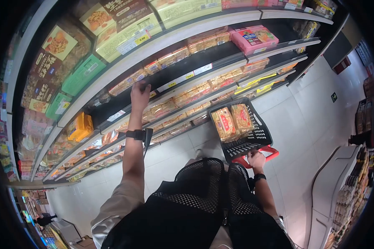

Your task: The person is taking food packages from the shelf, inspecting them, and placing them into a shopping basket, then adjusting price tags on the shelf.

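My left hand [140, 96] reaches to a shelf on the left, its fingers bent and somewhat apart, with nothing visible between them. Just beyond the fingertips lies a row of clear-wrapped snack packages [128, 83]. At the lower right my right hand [257, 159] is closed around the red handle [271, 155] of a black shopping basket [262, 133]. Two clear-wrapped packs with red labels, a left one [225, 124] and a right one [242, 118], lie side by side in the basket.
Shelf tiers curve across the view, with a pink package [254, 39], an orange package [80, 127] and large brown and green bags [77, 74]. Tiled floor [297, 120] lies beyond the basket. A white display case [332, 186] stands at the right. A person in dark clothing [45, 219] is far left.
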Available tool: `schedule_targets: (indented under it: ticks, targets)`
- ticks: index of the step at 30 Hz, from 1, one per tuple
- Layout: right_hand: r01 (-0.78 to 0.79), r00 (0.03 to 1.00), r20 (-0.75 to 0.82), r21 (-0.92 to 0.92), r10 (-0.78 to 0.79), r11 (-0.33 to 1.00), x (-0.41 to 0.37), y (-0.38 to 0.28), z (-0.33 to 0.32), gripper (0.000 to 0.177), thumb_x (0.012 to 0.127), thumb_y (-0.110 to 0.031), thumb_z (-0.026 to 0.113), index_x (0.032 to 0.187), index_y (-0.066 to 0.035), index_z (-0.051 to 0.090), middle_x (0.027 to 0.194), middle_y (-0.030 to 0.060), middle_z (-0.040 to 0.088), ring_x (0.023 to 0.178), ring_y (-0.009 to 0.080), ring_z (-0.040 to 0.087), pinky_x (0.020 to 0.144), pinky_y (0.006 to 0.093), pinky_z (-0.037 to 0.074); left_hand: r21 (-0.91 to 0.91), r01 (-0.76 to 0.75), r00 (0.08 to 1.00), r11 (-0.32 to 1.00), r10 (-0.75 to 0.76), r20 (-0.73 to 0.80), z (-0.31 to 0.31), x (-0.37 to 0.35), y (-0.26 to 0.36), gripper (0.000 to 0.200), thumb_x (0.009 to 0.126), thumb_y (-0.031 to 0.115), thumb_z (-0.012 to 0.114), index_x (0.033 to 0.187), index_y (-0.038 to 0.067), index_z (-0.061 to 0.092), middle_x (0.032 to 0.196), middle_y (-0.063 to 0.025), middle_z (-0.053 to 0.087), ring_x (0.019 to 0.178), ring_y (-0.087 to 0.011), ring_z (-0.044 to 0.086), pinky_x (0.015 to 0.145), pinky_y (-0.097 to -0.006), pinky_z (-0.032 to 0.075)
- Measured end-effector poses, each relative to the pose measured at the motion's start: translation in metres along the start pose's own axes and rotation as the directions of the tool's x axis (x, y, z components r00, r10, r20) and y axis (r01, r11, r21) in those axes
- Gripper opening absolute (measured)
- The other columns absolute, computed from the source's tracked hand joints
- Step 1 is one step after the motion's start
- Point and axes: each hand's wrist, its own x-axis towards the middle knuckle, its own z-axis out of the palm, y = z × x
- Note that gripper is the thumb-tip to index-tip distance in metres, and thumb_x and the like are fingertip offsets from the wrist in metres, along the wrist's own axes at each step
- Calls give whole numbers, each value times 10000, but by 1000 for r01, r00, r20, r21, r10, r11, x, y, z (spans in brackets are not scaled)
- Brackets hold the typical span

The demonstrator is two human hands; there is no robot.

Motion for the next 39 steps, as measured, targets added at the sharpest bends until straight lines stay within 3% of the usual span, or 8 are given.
schedule_targets:
  ticks: [6, 9, 12, 16, 24, 29, 34, 39]
  targets:
    - [-14, 998, -68, 38, 16, 999, -1, 1, 3, 242, 770, -321, 616, 758, -100, 711, 692, 146, 679, 657, 320, 674, 637, 427, 545, -131, -409, 900, 903, 422, 105, 55, 77, 56, 362, 833, 252, 698, 1068, -7, 606, 1029, -198, 631, 945, -359, 613, 846, -396, 483]
    - [-44, 998, -52, 26, 45, 999, -2, 3, 3, 230, 768, -325, 625, 740, -110, 702, 685, 138, 676, 659, 318, 670, 650, 421, 541, 268, -183, 871, 946, 30, 490, 86, 122, 101, 473, 878, 350, 577, 1155, -34, 588, 1163, -266, 608, 1058, -404, 592, 918, -396, 460]
    - [-64, 996, -58, 43, 67, 997, -2, 4, 4, 237, 771, -341, 639, 719, -114, 686, 690, 128, 677, 668, 312, 668, 662, 413, 535, -104, -447, 814, 888, 453, 363, 214, 237, -9, 435, 900, 349, 533, 1138, -5, 618, 1092, -257, 642, 1042, -412, 595, 915, -408, 463]
    - [-37, 994, -100, 65, 43, 997, -1, 3, 0, 234, 767, -317, 618, 708, -102, 688, 661, 150, 658, 640, 321, 658, 630, 427, 534, 192, -532, 820, 825, 446, 358, 142, 190, 143, 436, 906, 403, 544, 1159, 60, 635, 1170, -217, 623, 1092, -401, 569, 955, -440, 440]
    - [-12, 986, -163, 143, 36, 990, -6, 6, -1, 251, 766, -298, 621, 667, -70, 656, 692, 152, 660, 656, 325, 653, 648, 423, 533, -46, 45, 727, 998, -1, 686, 212, 218, 83, 560, 867, 485, 576, 1211, 45, 612, 1217, -210, 608, 1144, -350, 556, 958, -415, 420]
    - [-35, 990, -132, 145, 55, 989, -3, 5, -12, 253, 765, -292, 614, 668, -64, 666, 715, 151, 669, 676, 326, 661, 670, 416, 541, 397, -128, 929, 909, -30, 368, 123, 122, 184, 553, 882, 468, 563, 1103, -36, 621, 1029, -292, 638, 990, -398, 626, 838, -454, 472]
    - [25, 998, 34, 462, -46, 886, 1, 4, -22, 307, 732, -184, 682, 997, -32, 647, 949, 199, 657, 876, 344, 657, 784, 411, 535, -137, -670, 734, 729, 679, 24, 49, 7, 185, 504, 745, 34, 734, 1205, 14, 529, 1156, -179, 542, 1059, -347, 540, 944, -392, 424]
    - [419, 883, -176, 712, -436, 563, 6, -83, -184, 1001, 657, -32, 762, 1499, -98, 225, 1481, 213, 303, 1397, 368, 270, 1119, 411, 315, -554, 233, 804, 800, 162, 572, 6, -91, 136, 551, 765, -58, 707, 1274, 17, 510, 1185, -88, 588, 1050, -186, 594, 904, -316, 490]
